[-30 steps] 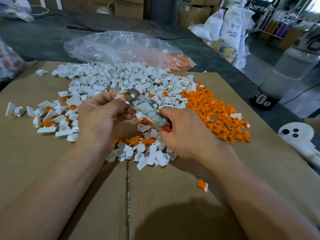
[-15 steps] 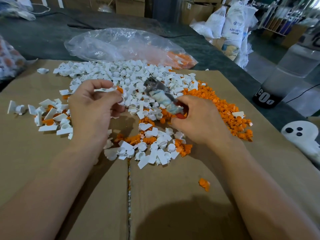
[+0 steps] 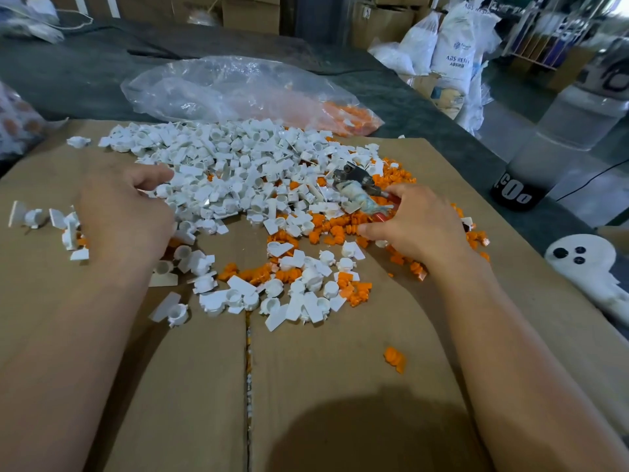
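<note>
While the hand tool [image 3: 355, 192] is kept low over the seam where the white pieces [image 3: 238, 165] meet the orange pieces [image 3: 335, 229], the step in hand is judged to be the fetching of the next part to be worked. The right grip [image 3: 418, 226] is closed round the tool's red handle, with the thumb underneath and the forefinger curled over the top. The tape-wrapped shaft and the metal head are pointed away from the person, towards the far side of the heap. The left grip [image 3: 126, 216] is laid on the near left edge of the white heap, back of the hand upward, thumb stretched towards the pile and fingers bent down among the parts. Whether a piece is already pinched there cannot be told, since the fingertips are hidden by the hand itself. Both heaps are spread on a sheet of cardboard [image 3: 340, 386] on the dark counter [image 3: 85, 73], with a clear plastic bag [image 3: 238, 90] lying just behind them. For the next move, a single white piece probably has to be separated from its neighbours, lifted clear and brought across to the tool's head, and the tool has to be raised to meet it.
</note>
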